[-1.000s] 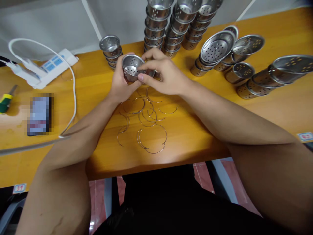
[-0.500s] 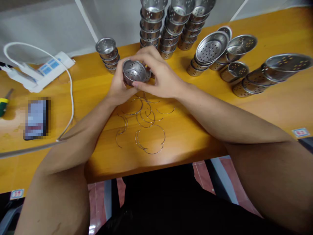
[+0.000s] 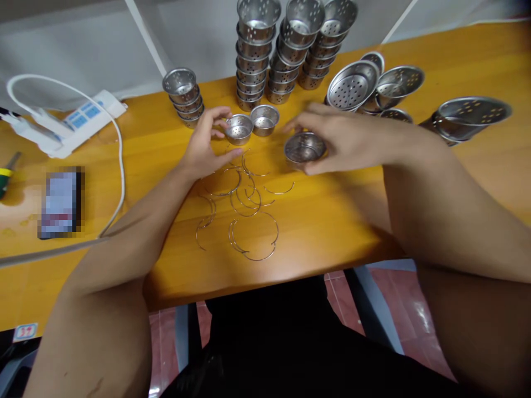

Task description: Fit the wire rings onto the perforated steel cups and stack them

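My right hand (image 3: 344,141) grips a small perforated steel cup (image 3: 304,148), fingers curled round its rim. A moment ago both hands held it together in front of me; now it has gone off to the right. My left hand (image 3: 205,143) has let go and sits half open, fingertips touching another cup (image 3: 239,129), with a third (image 3: 264,119) just beyond. Wire rings (image 3: 244,204) lie scattered below both hands. Cup stacks (image 3: 265,61) stand further out on the table (image 3: 332,221).
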